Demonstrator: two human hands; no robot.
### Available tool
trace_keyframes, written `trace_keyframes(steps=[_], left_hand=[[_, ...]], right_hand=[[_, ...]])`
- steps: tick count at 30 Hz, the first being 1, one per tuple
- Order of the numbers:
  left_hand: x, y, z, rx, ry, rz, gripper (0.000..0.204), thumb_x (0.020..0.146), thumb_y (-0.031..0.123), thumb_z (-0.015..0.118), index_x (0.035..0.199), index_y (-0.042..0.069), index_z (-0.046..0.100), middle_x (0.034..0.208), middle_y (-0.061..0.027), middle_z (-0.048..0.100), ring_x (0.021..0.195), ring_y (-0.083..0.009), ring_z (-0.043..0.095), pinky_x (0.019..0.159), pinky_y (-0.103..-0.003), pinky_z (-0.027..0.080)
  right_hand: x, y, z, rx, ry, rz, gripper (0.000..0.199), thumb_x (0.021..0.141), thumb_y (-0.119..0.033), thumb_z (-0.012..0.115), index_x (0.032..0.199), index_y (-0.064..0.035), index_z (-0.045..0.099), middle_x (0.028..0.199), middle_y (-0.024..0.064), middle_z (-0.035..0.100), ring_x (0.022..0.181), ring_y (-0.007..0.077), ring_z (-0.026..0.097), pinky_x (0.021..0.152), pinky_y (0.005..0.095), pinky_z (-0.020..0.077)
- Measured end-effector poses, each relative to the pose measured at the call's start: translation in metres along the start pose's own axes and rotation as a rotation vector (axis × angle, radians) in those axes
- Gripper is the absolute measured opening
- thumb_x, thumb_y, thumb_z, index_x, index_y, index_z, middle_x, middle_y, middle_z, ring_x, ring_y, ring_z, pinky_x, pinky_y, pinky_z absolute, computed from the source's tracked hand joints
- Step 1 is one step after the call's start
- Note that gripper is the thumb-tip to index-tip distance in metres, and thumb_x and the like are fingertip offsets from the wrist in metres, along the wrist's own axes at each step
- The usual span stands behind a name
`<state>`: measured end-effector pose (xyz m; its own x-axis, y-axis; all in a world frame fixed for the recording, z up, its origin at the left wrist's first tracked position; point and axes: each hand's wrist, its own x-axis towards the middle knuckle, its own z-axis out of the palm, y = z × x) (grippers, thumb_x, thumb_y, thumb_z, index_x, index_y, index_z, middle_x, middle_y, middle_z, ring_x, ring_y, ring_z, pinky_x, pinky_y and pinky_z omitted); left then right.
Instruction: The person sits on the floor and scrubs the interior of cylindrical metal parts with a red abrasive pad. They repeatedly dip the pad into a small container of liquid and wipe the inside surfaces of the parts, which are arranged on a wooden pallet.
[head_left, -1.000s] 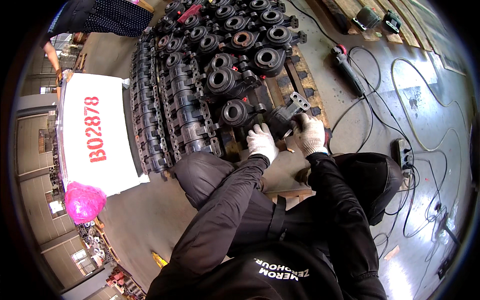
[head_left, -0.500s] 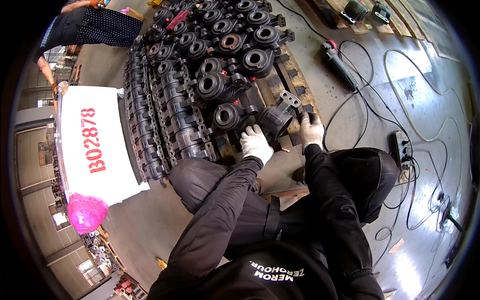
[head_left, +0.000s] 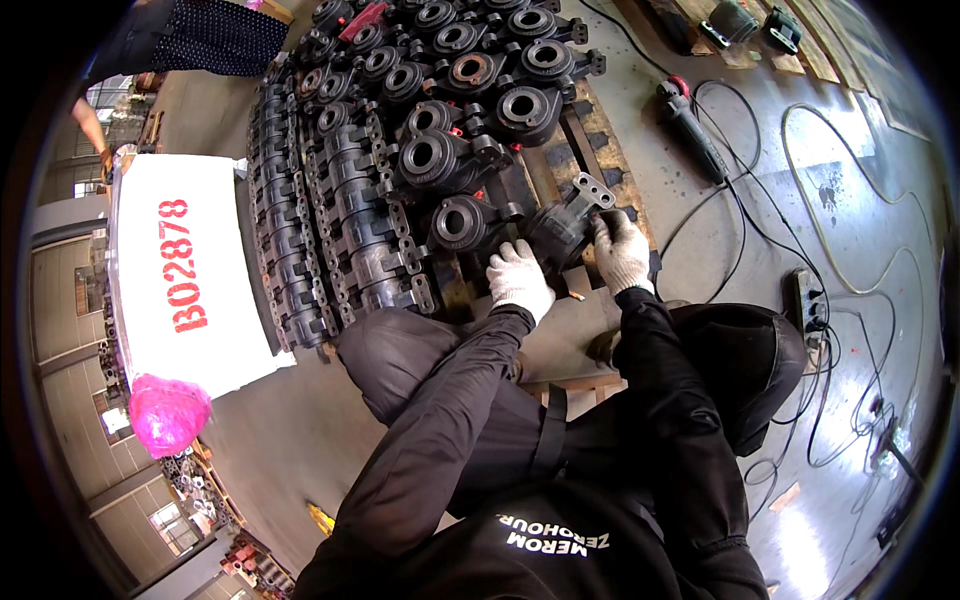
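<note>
A black cast metal part [head_left: 560, 230] with a ring-shaped body and a drilled flange sits tilted at the near edge of the pallet, in front of me. My right hand [head_left: 622, 252], in a whitish knit glove, has its fingers bent around the part's right side, just below the flange. On the other side, my left hand [head_left: 520, 280], gloved alike, lies with fingers stretched toward the part's lower left. Its fingertips are at the part's edge; whether they press on it I cannot tell. Close to the left fingertips lies another ring-shaped casting [head_left: 460, 222].
Rows of black castings [head_left: 455, 38] and linked segments [head_left: 365, 215] cover the wooden pallet [head_left: 612, 165]. An angle grinder [head_left: 692, 130] and cables lie on the floor at right, by a power strip [head_left: 803, 300]. A white-covered stack [head_left: 190, 270] and another person [head_left: 215, 38] are at left.
The casting between my hands has turned, so its round opening faces me less. My right hand's fingers have closed in against its side. The view has shifted slightly.
</note>
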<state>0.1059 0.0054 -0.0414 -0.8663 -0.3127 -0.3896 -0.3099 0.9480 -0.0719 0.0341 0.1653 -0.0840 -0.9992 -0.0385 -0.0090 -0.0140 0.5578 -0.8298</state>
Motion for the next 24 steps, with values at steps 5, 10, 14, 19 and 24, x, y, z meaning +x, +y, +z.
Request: trace_keyframes(steps=[5, 10, 14, 19, 24], left_hand=[[0.003, 0.002, -0.002, 0.017, -0.023, -0.026, 0.077, 0.068, 0.031, 0.089, 0.125, 0.005, 0.046, 0.125, -0.0176, 0.053, 0.113, -0.0356, 0.059, 0.091, -0.047, 0.054], [0.010, -0.005, 0.021, 0.064, 0.040, -0.049, 0.063, 0.078, 0.028, 0.084, 0.125, 0.006, 0.048, 0.125, -0.0162, 0.055, 0.113, -0.0349, 0.062, 0.092, -0.046, 0.055], [0.032, -0.019, 0.036, -0.003, -0.017, -0.072, 0.062, 0.082, 0.029, 0.081, 0.128, 0.005, 0.047, 0.130, -0.0169, 0.054, 0.120, -0.0376, 0.059, 0.097, -0.047, 0.053], [0.016, -0.002, -0.034, -0.091, -0.157, -0.022, 0.081, 0.073, 0.028, 0.085, 0.136, 0.000, 0.043, 0.137, -0.0229, 0.051, 0.128, -0.0423, 0.053, 0.105, -0.051, 0.049], [0.023, -0.005, -0.071, -0.181, -0.336, -0.013, 0.088, 0.071, 0.031, 0.077, 0.142, -0.007, 0.041, 0.144, -0.0311, 0.049, 0.134, -0.0459, 0.051, 0.110, -0.049, 0.048]], right_hand=[[-0.002, -0.029, -0.009, -0.153, -0.041, -0.257, 0.016, 0.087, -0.021, 0.071, 0.098, -0.0099, 0.070, 0.095, 0.0163, 0.072, 0.093, 0.0380, 0.067, 0.083, 0.0489, 0.0502], [-0.019, -0.050, -0.011, -0.282, -0.134, -0.299, 0.022, 0.088, -0.024, 0.070, 0.104, -0.0098, 0.066, 0.104, 0.0150, 0.071, 0.104, 0.0365, 0.064, 0.089, 0.0486, 0.0459], [-0.028, -0.062, -0.005, -0.115, -0.182, -0.371, 0.022, 0.087, -0.024, 0.074, 0.103, -0.0094, 0.071, 0.097, 0.0161, 0.073, 0.095, 0.0391, 0.068, 0.084, 0.0510, 0.0516], [-0.011, -0.050, -0.023, 0.247, 0.203, -0.087, 0.017, 0.095, -0.021, 0.073, 0.103, -0.0065, 0.073, 0.093, 0.0190, 0.074, 0.085, 0.0351, 0.072, 0.078, 0.0428, 0.0573], [0.009, 0.026, -0.024, 0.571, 0.579, 0.555, 0.031, 0.101, -0.029, 0.066, 0.106, 0.0011, 0.071, 0.097, 0.0143, 0.077, 0.086, 0.0219, 0.073, 0.081, 0.0347, 0.0566]])
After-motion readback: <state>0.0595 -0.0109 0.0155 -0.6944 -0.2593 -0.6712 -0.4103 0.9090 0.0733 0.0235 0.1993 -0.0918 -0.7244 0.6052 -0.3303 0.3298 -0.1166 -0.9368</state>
